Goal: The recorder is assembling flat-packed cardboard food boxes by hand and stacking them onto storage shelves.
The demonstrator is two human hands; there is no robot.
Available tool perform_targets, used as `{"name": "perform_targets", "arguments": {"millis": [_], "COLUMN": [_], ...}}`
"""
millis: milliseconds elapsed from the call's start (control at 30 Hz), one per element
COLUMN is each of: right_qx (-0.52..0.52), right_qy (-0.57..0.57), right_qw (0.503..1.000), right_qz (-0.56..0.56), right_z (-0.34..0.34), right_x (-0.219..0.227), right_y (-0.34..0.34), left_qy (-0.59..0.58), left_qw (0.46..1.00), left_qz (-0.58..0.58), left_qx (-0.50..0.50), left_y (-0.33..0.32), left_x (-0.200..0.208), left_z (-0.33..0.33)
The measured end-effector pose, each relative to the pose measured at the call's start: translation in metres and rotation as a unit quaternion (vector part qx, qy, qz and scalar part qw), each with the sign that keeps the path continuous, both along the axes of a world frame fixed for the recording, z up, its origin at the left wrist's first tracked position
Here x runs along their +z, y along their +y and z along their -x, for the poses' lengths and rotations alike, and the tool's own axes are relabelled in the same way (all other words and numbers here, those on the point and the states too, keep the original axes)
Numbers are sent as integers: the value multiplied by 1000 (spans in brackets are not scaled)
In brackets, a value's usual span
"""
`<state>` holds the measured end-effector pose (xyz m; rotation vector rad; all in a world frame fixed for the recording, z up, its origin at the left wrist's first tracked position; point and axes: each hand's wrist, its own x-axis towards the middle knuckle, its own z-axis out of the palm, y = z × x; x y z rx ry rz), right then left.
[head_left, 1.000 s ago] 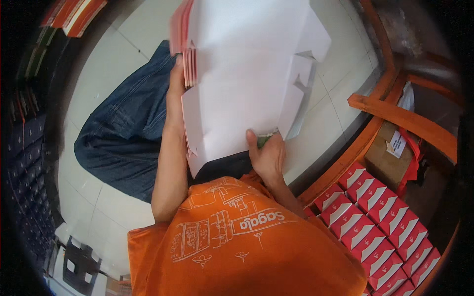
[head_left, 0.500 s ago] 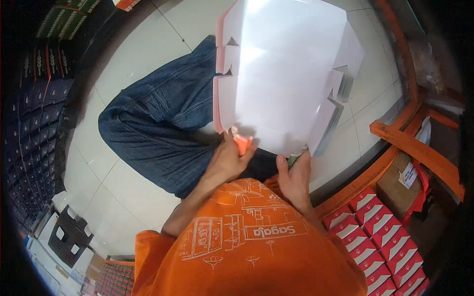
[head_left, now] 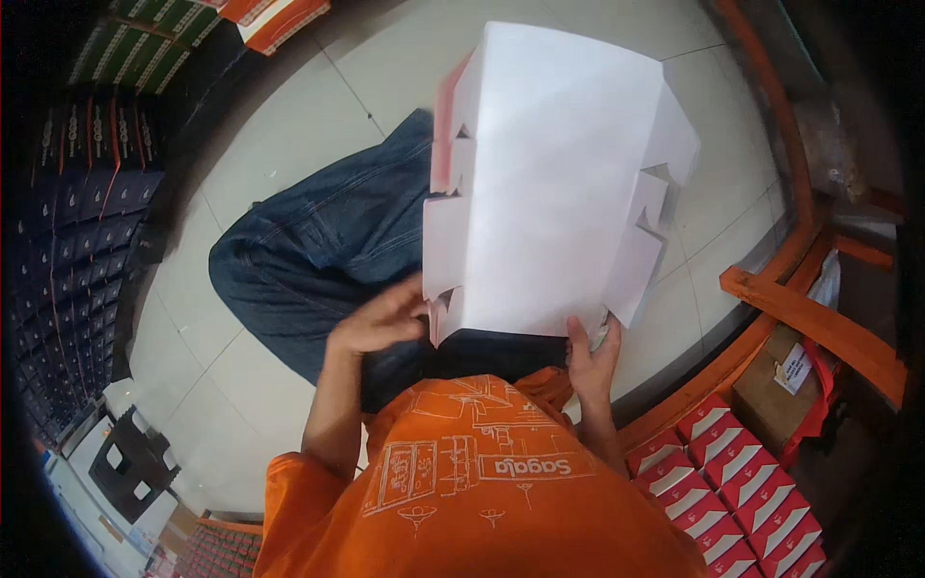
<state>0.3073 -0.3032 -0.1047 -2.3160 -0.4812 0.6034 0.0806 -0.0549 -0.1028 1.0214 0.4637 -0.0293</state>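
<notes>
Pale floor tiles (head_left: 732,212) spread around the seated person whom I watch from far. Along the left side I see stacked dark blue boxes (head_left: 77,250), with green boxes (head_left: 145,48) above them. On the right are rows of red and white boxes (head_left: 742,467), and near them a brown cardboard carton (head_left: 766,385) beside an orange wooden frame (head_left: 809,323).

My view looks down on an orange T-shirt (head_left: 491,525) and blue jeans (head_left: 308,241). In front of the body, partly over the jeans, is a flat carton blank (head_left: 549,183), its white face turned up, with notched flaps on 2 sides. Some reddish surface shows behind its upper left flap; I cannot tell how many layers lie together.

The right hand (head_left: 593,358) clamps the lower right edge, thumb on top. The left hand (head_left: 381,318) is beside the lower left flap, fingers loosely apart; whether their tips touch it, I cannot tell. Both hands are well apart.
</notes>
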Motion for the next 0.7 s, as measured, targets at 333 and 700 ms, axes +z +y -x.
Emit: {"name": "perform_targets", "arguments": {"millis": [333, 700], "right_qx": [206, 162], "right_qy": [338, 111], "right_qw": [908, 975], "right_qz": [-136, -109], "right_z": [-114, -23], "right_x": [52, 64], "right_y": [-15, 139], "left_qy": [28, 172], "left_qw": [980, 914], "left_qz": [14, -46], "left_qx": [196, 365], "left_y": [60, 55], "left_x": [0, 83], "left_z": [-103, -63]}}
